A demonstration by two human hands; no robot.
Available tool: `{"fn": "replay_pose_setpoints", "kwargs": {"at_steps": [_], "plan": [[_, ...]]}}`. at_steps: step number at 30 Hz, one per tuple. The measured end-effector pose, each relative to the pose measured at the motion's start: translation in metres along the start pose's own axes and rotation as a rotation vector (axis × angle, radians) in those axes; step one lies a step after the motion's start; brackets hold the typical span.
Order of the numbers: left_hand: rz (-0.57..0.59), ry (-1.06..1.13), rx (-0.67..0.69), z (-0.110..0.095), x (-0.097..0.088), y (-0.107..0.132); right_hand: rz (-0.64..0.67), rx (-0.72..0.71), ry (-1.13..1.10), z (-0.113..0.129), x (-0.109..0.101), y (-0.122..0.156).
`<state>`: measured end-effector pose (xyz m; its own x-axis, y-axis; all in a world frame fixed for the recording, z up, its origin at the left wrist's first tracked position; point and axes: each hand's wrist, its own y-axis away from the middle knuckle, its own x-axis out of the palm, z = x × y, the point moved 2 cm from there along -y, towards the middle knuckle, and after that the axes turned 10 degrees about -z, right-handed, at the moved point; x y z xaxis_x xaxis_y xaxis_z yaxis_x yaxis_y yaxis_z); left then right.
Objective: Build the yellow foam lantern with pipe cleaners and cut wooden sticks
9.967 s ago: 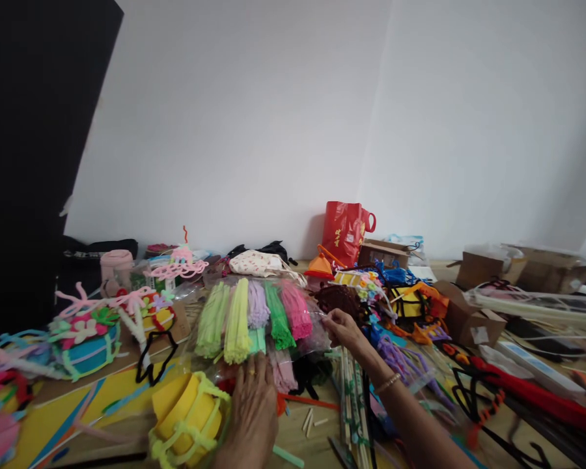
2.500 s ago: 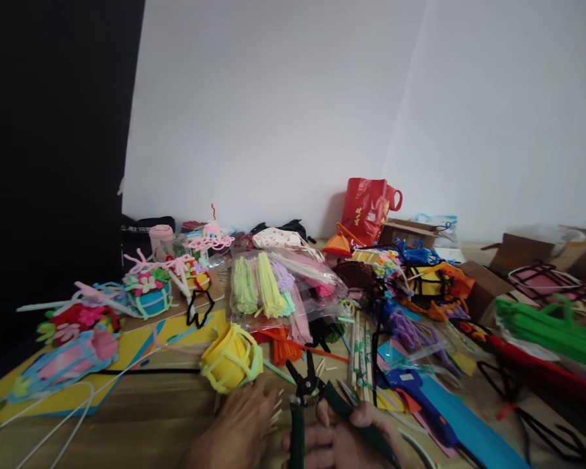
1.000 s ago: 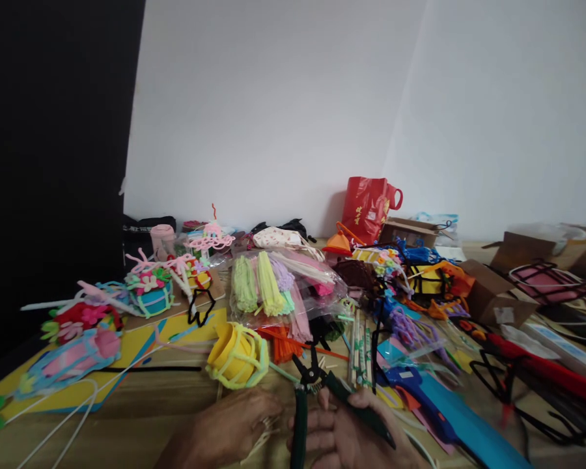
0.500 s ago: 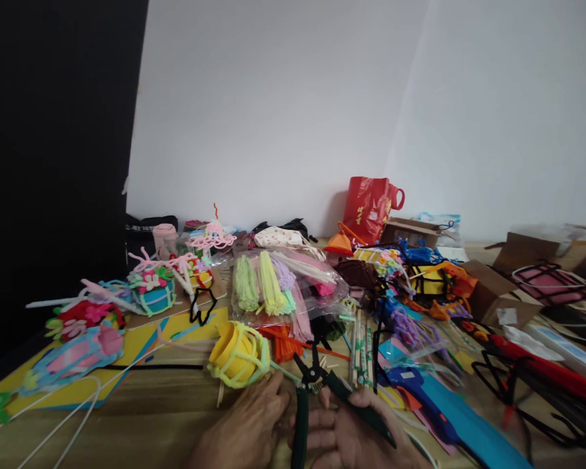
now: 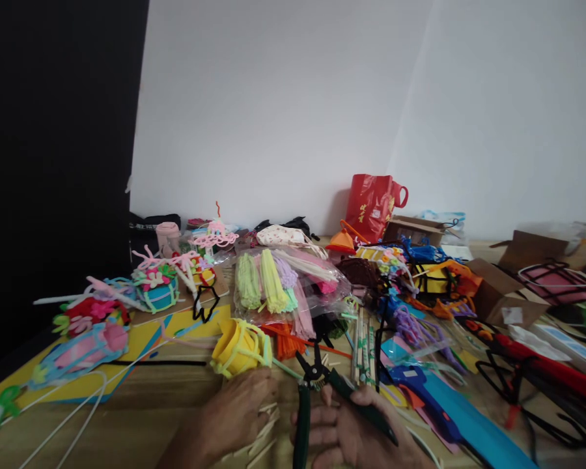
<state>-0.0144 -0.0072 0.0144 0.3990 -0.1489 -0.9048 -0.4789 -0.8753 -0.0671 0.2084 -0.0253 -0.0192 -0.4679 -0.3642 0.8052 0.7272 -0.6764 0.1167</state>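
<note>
In my right hand [image 5: 351, 430] is a pair of wire cutters [image 5: 315, 371] with dark green handles and a coil spring. Its jaws are spread and point away from me. One handle lies under my thumb, the other across my fingers. My left hand [image 5: 241, 407] is back-up, low over the table, its bent fingertips mostly hidden beneath it. Short pale wooden sticks [image 5: 264, 433] lie fanned out at its right side, partly under it. Just beyond that hand is a small yellow basket [image 5: 239, 348] wrapped in pale yellow pipe cleaners, tipped on its side.
Bagged pipe cleaner bundles [image 5: 273, 286] lie behind the basket. Finished craft baskets [image 5: 156, 293] crowd the left side. A blue saw-like tool [image 5: 454, 410] and cardboard boxes [image 5: 505, 293] are at the right. A red bag [image 5: 371, 205] stands by the wall.
My left hand has moved left, uncovering the short wooden sticks beside it. My right hand and the wire cutters stay nearly in place.
</note>
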Motion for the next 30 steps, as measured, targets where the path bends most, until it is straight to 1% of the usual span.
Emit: {"fn": "replay_pose_setpoints", "kwargs": {"at_steps": [2,4,5,7,9,12,15,19,25,30], "plan": [[0.073,-0.11,-0.131,-0.002,-0.015,0.004,-0.013,-0.001,0.002,0.001,0.001,0.0],[0.132,-0.192,-0.229,-0.005,-0.025,0.007,-0.033,0.004,0.011,0.001,0.002,0.001],[0.152,-0.217,-0.258,-0.007,-0.028,0.007,-0.04,0.009,0.018,0.002,0.003,0.001],[0.171,-0.242,-0.29,-0.009,-0.025,0.008,-0.04,0.019,0.027,0.001,0.004,0.001],[0.171,-0.246,-0.298,-0.008,-0.016,0.008,-0.03,0.015,0.025,0.001,0.004,0.001],[0.157,-0.238,-0.264,-0.006,0.0,0.009,-0.029,0.007,0.029,0.001,0.004,0.001],[0.144,-0.258,-0.223,-0.007,0.009,0.01,-0.028,0.001,0.03,0.001,0.003,0.001],[0.15,-0.274,-0.21,-0.009,0.01,0.01,-0.023,-0.002,0.018,-0.001,0.002,0.0],[0.097,-0.252,-0.218,-0.006,0.015,0.005,-0.022,0.009,0.025,0.002,0.004,0.0],[0.075,-0.233,-0.251,-0.009,0.009,0.001,-0.035,0.019,0.007,0.003,0.003,-0.001]]}}
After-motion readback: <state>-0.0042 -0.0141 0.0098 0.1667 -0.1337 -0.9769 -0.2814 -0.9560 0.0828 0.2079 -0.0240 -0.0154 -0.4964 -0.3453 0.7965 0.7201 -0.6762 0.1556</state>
